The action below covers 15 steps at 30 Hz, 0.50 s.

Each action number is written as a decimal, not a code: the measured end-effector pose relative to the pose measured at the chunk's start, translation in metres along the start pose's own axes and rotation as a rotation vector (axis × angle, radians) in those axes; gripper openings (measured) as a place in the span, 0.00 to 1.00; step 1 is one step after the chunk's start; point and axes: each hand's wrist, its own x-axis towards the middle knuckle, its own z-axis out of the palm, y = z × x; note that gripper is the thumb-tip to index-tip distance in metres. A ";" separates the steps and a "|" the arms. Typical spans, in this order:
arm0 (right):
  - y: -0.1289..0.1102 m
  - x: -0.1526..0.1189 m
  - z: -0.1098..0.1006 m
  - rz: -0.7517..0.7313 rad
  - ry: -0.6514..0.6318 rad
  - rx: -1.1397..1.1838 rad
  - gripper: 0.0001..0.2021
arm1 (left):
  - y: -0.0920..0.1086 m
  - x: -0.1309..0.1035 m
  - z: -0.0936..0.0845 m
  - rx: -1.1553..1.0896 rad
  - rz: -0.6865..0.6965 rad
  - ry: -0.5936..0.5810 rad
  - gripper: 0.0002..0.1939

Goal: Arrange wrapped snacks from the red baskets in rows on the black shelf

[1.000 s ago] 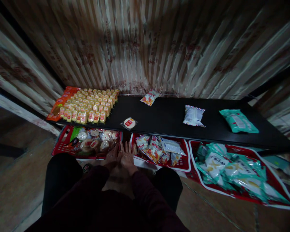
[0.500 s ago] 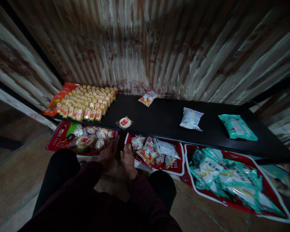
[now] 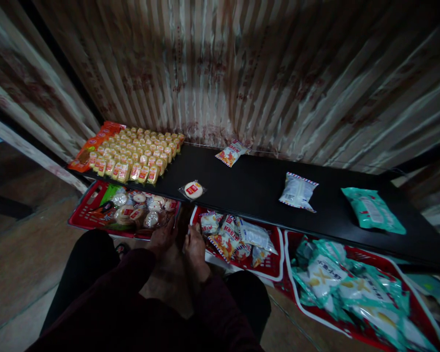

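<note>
My left hand (image 3: 163,238) is at the right end of the left red basket (image 3: 81,213), its fingers dim against the rim. My right hand (image 3: 195,244) has its fingers bent over the left rim of the middle red basket (image 3: 280,254). That basket holds red-and-white snack bags (image 3: 226,236); round wrapped cakes (image 3: 153,219) fill much of the left one. Just above the gap between my hands, one round wrapped cake (image 3: 193,189) lies on the black shelf (image 3: 256,188).
Rows of small yellow packets (image 3: 135,151) stand at the shelf's left beside an orange bag (image 3: 95,146). Farther right lie a striped bag (image 3: 230,153), a pale bag (image 3: 298,191) and a teal bag (image 3: 373,210). A right-hand basket (image 3: 297,293) holds teal bags.
The view has shifted and tilted slightly, so the shelf's right side sits lower. My left hand shows a little more clearly at the left basket's end; the shelf items keep their places.
</note>
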 end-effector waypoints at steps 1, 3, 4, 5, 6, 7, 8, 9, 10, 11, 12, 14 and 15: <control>0.000 0.000 -0.001 0.000 0.001 -0.004 0.22 | 0.000 0.000 -0.001 -0.006 -0.010 -0.008 0.29; -0.001 0.000 -0.004 0.003 -0.010 -0.011 0.22 | 0.001 -0.001 -0.003 -0.006 -0.023 -0.030 0.30; -0.001 0.000 -0.005 0.003 -0.020 -0.012 0.22 | 0.002 -0.001 -0.004 0.000 -0.034 -0.044 0.30; 0.000 0.001 -0.005 0.002 -0.027 -0.008 0.22 | 0.002 -0.001 -0.005 0.008 -0.046 -0.058 0.30; 0.000 0.001 -0.006 0.000 -0.029 -0.003 0.22 | 0.002 -0.001 -0.006 0.014 -0.052 -0.070 0.30; 0.001 0.001 -0.006 -0.002 -0.025 0.004 0.22 | 0.002 0.000 -0.007 0.020 -0.054 -0.077 0.30; 0.001 0.001 -0.006 -0.002 -0.019 0.009 0.22 | 0.002 0.001 -0.008 0.022 -0.049 -0.077 0.30; 0.002 0.002 -0.005 -0.004 -0.013 0.013 0.22 | 0.002 0.002 -0.009 0.022 -0.040 -0.071 0.30; 0.003 0.002 -0.005 -0.005 -0.009 0.016 0.22 | 0.002 0.003 -0.010 0.021 -0.028 -0.062 0.30; 0.004 0.002 -0.004 -0.007 -0.008 0.017 0.22 | 0.002 0.004 -0.012 0.022 -0.021 -0.055 0.30; 0.004 0.002 -0.003 -0.006 -0.009 0.016 0.22 | 0.003 0.005 -0.013 0.024 -0.022 -0.054 0.30; 0.005 0.002 -0.002 0.004 -0.013 0.012 0.22 | 0.005 0.008 -0.018 0.033 -0.036 -0.072 0.30; 0.005 0.002 -0.002 0.011 -0.013 0.011 0.22 | 0.005 0.008 -0.020 0.041 -0.050 -0.085 0.30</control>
